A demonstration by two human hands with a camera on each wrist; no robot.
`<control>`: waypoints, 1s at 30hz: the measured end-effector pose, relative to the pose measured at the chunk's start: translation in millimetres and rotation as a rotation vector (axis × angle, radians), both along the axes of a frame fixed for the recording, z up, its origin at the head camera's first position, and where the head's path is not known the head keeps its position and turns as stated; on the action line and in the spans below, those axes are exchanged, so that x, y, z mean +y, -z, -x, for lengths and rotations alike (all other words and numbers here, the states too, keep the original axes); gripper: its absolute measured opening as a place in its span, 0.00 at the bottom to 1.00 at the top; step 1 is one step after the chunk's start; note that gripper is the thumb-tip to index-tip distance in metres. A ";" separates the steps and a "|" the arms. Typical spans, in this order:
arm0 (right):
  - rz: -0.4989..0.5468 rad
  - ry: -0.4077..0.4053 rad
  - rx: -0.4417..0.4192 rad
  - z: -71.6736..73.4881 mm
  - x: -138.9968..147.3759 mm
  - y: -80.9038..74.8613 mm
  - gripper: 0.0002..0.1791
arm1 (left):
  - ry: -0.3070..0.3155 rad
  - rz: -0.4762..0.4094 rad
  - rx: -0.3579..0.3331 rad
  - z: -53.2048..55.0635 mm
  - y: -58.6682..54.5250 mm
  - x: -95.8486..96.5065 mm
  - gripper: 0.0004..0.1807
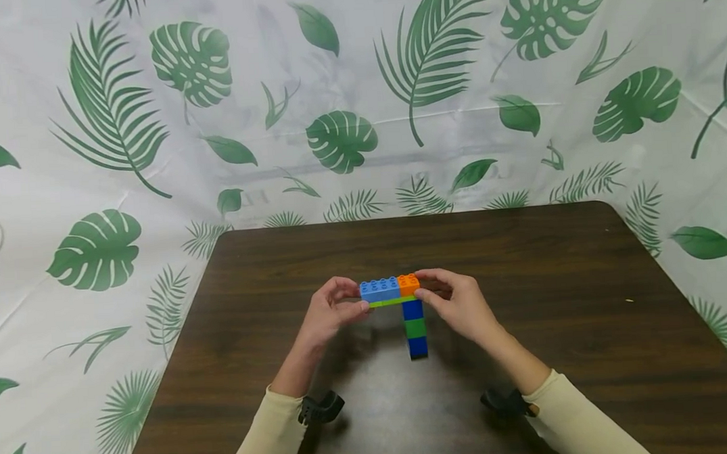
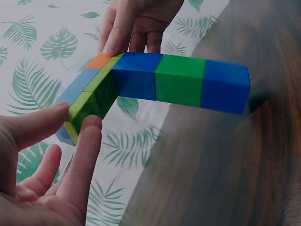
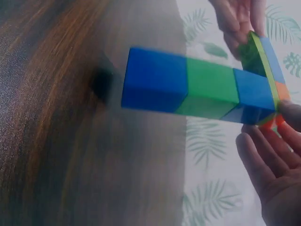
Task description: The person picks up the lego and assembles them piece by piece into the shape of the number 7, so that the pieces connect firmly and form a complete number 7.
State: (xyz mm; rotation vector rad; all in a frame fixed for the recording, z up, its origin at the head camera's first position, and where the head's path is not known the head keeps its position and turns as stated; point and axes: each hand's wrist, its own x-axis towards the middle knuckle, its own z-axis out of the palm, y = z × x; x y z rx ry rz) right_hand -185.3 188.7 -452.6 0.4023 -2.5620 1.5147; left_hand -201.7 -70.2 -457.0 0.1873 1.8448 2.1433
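Observation:
Both hands hold one build of toy building bricks. A column of a dark blue brick (image 3: 154, 80), a green brick (image 1: 414, 328) and another dark blue brick (image 2: 136, 75) hangs down under the right end of a thin lime-green layer (image 1: 391, 301). On top of that layer sit a light blue brick (image 1: 378, 291) and, to its right, an orange brick (image 1: 408, 284). My left hand (image 1: 327, 313) pinches the free left end between thumb and fingers. At the orange end my right hand (image 1: 464, 307) pinches the build. Studs face up.
The dark wood-grain table (image 1: 279, 258) lies under the hands. Behind it hangs a white sheet with green leaf prints (image 1: 341, 141). Black wrist straps (image 1: 320, 408) sit at the cuffs of the pale sleeves (image 1: 269, 427).

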 end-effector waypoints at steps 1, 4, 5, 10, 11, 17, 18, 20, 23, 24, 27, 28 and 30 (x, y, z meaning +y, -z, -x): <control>0.015 0.012 -0.024 1.3 1.0 1.1 0.17 | -0.015 -0.003 -0.010 0.6 1.9 1.4 0.19; 0.066 0.028 -0.094 4.4 3.7 3.3 0.17 | -0.041 -0.017 -0.037 2.7 7.9 5.4 0.17; 0.084 0.033 -0.119 5.3 4.5 4.0 0.17 | -0.048 -0.023 -0.049 3.3 9.7 6.6 0.16; 0.136 0.047 -0.196 9.7 5.7 8.4 0.19 | -0.076 -0.015 -0.071 5.3 15.5 12.0 0.14; 0.142 0.049 -0.207 10.6 5.4 9.3 0.19 | -0.084 -0.008 -0.073 5.9 16.6 12.9 0.15; 0.159 0.082 -0.268 17.2 4.1 17.7 0.19 | -0.108 0.034 -0.097 10.6 25.5 15.8 0.16; 0.157 0.089 -0.279 18.4 3.9 19.9 0.19 | -0.108 0.037 -0.104 11.5 27.4 15.9 0.16; 0.149 0.101 -0.301 20.1 3.8 23.7 0.19 | -0.103 0.042 -0.120 12.9 30.7 16.0 0.17; 0.136 0.116 -0.322 22.0 4.1 28.9 0.18 | -0.087 0.046 -0.145 14.3 34.8 15.9 0.17; 0.133 0.115 -0.323 22.3 4.5 30.7 0.18 | -0.079 0.049 -0.150 14.6 35.5 15.7 0.17; 0.134 0.114 -0.324 22.9 4.7 34.3 0.17 | -0.072 0.077 -0.158 15.3 37.8 16.0 0.17; 0.129 0.107 -0.320 23.1 4.8 35.5 0.17 | -0.071 0.089 -0.157 15.3 37.9 15.9 0.17; 0.111 0.102 -0.318 23.2 4.6 37.6 0.17 | -0.077 0.116 -0.155 15.1 39.5 15.9 0.17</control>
